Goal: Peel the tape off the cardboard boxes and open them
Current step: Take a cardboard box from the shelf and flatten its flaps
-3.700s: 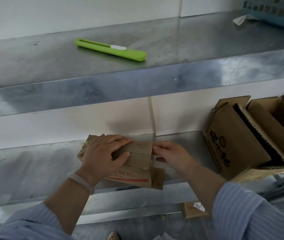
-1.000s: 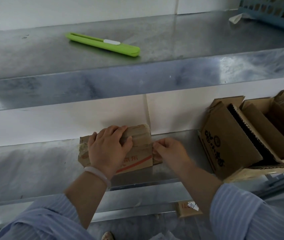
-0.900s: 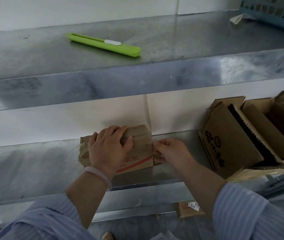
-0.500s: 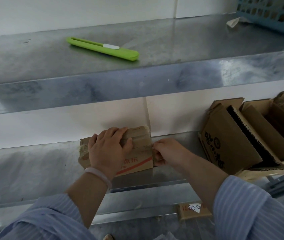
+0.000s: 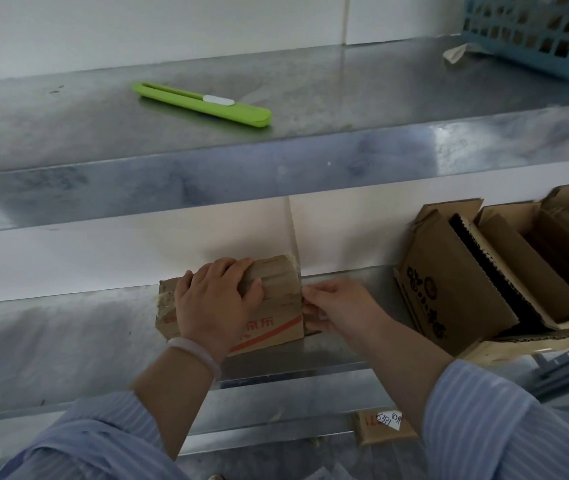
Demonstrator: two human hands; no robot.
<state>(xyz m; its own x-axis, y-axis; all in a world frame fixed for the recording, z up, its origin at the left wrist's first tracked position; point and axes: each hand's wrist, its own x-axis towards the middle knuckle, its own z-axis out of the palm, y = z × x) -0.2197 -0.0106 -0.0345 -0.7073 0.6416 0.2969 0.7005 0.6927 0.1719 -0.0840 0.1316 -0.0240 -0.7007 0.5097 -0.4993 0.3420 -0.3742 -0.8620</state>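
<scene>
A small taped cardboard box [image 5: 277, 299] with red print stands on the lower metal shelf [image 5: 68, 334]. My left hand [image 5: 215, 303] lies over its top and front, fingers curled over the upper edge, holding it down. At the box's right end my right hand [image 5: 335, 308] pinches something thin at the edge with thumb and fingertips; it looks like tape, though the strip itself is hard to make out. Torn tape remnants cling to the box's left end.
A green utility knife [image 5: 203, 103] lies on the upper shelf [image 5: 310, 147]. A blue plastic basket [image 5: 535, 32] sits at the upper right with a scrap beside it. Opened cardboard boxes [image 5: 477, 282] lean at the right of the lower shelf. A labelled cardboard piece [image 5: 385, 422] lies below.
The box went from lying tilted to standing upright against the back wall. Over the last second both hands kept their hold; my right hand's fingers shifted slightly at the right edge.
</scene>
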